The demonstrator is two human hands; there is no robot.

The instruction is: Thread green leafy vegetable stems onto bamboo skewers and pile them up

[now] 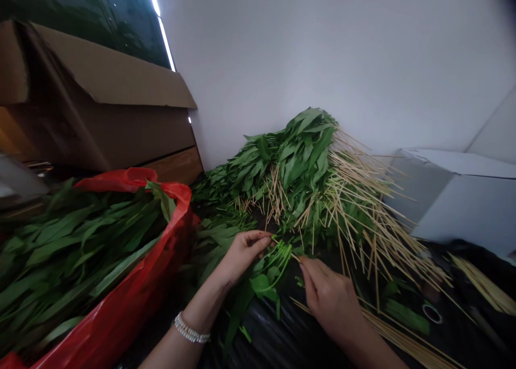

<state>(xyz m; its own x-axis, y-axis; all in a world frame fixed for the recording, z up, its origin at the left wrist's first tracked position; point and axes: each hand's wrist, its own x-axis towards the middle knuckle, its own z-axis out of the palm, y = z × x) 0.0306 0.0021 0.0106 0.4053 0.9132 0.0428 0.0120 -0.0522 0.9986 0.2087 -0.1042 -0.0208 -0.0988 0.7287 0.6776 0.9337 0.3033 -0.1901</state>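
- Head view, hand pose: left hand (242, 253) comes in from the lower centre with the wrist bent and a beaded bracelet (191, 330) on it. Its fingers are curled and its thumb and fingertips are closed on a small bunch of leafy stems (274, 261).
- Right hand (328, 296) lies back-up just beside the bunch. Its fingers are drawn together and pinch a thin skewer (295, 258), whose point touches the stems.
- Location: the bunch sits between the two hands, over the black sheet (282, 337) and directly in front of the pile of skewered greens (298, 159).
- Hidden: the right palm and fingertips face away, so the grip itself is not seen, and most of the skewer is covered by the hand.
- Cut off: both forearms leave the bottom edge. The red bag (161, 261) of leaves runs off the left edge.
- Unclear: loose skewers (403, 339) pass under the right forearm, and the dark surface beyond them is hard to read.
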